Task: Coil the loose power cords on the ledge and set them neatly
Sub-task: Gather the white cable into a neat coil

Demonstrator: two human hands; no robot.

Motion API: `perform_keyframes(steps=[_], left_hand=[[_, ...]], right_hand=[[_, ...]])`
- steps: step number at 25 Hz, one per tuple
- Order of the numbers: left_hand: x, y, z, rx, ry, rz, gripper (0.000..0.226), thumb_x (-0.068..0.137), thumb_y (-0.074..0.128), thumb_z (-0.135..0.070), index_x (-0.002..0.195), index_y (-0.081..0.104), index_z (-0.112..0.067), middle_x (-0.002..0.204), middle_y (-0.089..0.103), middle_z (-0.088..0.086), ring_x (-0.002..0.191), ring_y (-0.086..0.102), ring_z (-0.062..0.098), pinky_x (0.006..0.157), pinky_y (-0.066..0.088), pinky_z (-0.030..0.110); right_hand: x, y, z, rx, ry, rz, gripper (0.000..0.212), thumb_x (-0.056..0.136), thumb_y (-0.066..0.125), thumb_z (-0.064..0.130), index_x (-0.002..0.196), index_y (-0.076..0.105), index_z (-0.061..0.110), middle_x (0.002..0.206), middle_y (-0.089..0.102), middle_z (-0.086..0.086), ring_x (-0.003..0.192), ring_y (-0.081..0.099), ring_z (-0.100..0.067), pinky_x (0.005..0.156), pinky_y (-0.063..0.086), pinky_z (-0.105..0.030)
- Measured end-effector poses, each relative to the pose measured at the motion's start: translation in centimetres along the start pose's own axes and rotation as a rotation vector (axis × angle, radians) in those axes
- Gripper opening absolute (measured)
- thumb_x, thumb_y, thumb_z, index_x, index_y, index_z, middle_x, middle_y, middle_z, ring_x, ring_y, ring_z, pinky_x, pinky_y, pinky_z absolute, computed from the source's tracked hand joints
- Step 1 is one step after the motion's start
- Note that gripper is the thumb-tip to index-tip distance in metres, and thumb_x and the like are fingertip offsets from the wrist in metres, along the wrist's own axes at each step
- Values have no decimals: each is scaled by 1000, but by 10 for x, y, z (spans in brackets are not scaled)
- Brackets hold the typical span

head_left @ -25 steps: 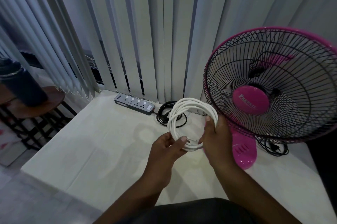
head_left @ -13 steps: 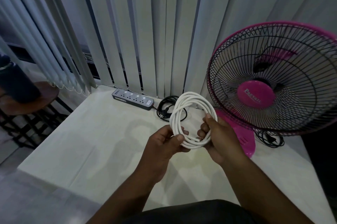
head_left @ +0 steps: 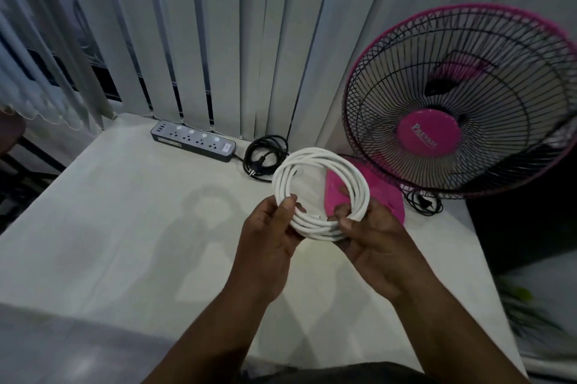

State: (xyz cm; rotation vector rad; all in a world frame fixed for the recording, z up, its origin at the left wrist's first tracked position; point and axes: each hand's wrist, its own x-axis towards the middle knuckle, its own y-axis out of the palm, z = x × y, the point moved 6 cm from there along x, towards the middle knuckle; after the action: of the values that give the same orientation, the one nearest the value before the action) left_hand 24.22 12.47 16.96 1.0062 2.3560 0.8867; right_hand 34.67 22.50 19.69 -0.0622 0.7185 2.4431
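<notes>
White cord (head_left: 315,162) coil between left hand (head_left: 274,227) and right hand (head_left: 371,233)

Both hands raised together, fingers closed in a grip

The left hand (head_left: 268,237) curls its thumb over and fingers under the white cord coil (head_left: 321,193) at its lower left; the right hand (head_left: 371,237) pinches the coil's lower right. Both bare forearms reach up from the bottom edge, converging toward the wrists.

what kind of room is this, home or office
Likely a home room by a window: vertical blinds hang behind a white ledge holding a pink table fan and a power strip.
</notes>
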Motion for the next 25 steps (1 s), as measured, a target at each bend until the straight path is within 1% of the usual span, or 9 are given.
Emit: perform_keyframes(steps=[2, 4, 6, 8, 10, 13, 18, 23, 25], left_hand=[[-2, 3, 4, -16, -12, 27, 16, 80, 63, -30, 84, 74, -18, 80, 74, 1, 80, 72, 14, 71, 57, 28], [-6, 4, 6, 5, -24, 30, 22, 81, 63, -30, 94, 71, -15, 85, 75, 2, 85, 72, 16, 74, 57, 30], [-8, 3, 6, 50, -27, 23, 28, 81, 62, -32, 100, 69, -13, 88, 75, 2, 89, 72, 18, 75, 57, 30], [-10, 2, 6, 91, -27, 7, 31, 82, 60, -33, 105, 68, -12, 95, 76, 5, 97, 71, 21, 78, 57, 30], [-11, 4, 8, 103, -30, -8, 33, 85, 59, -32, 108, 67, -11, 107, 74, 10, 106, 68, 24, 81, 57, 31], [-11, 9, 14, 85, -36, -31, 31, 87, 59, -28, 111, 68, -9, 114, 71, 16, 110, 67, 28, 84, 57, 35], [-10, 30, 30, 23, -51, -52, 32, 80, 65, -22, 106, 72, -5, 110, 71, 21, 104, 69, 32, 77, 58, 35], [-11, 83, 64, 26, -57, 17, 26, 82, 60, -19, 102, 76, -11, 110, 72, 19, 102, 70, 29, 79, 58, 35], [-12, 106, 84, 75, -85, 13, 25, 88, 56, -19, 103, 76, -13, 113, 72, 18, 105, 68, 29, 82, 58, 36]], right_hand=[[-5, -3, -2, -21, -46, -60, 52, 81, 62, 5, 132, 50, 7, 104, 65, -17, 103, 64, -29, 95, 53, -41], [-10, -4, -5, 40, -70, -86, 47, 84, 59, 8, 130, 54, 7, 116, 69, -17, 108, 67, -29, 88, 57, -38], [-13, -3, -9, 139, -61, -115, 42, 84, 59, 9, 125, 58, 6, 111, 73, -14, 103, 70, -26, 80, 58, -34], [-12, -2, -12, 205, -28, -134, 35, 84, 61, 12, 118, 65, 6, 111, 73, -16, 104, 70, -29, 78, 59, -36], [-11, -3, -10, 197, -13, -121, 24, 86, 61, 16, 106, 73, 9, 112, 73, -16, 105, 69, -31, 78, 59, -37], [-11, -10, -2, 167, -27, -109, 19, 86, 61, 15, 95, 77, 11, 102, 76, -12, 96, 73, -25, 74, 59, -33], [-21, -34, 12, 115, -89, -97, 37, 86, 60, 13, 121, 63, 4, 119, 69, -18, 108, 67, -31, 80, 58, -36], [-40, -81, 40, 68, -174, -132, 37, 88, 60, 11, 125, 60, 7, 118, 70, -17, 109, 67, -32, 82, 58, -38], [-50, -110, 54, 10, -229, -165, 32, 91, 60, 8, 122, 63, 15, 117, 71, -12, 108, 68, -28, 84, 58, -37]])
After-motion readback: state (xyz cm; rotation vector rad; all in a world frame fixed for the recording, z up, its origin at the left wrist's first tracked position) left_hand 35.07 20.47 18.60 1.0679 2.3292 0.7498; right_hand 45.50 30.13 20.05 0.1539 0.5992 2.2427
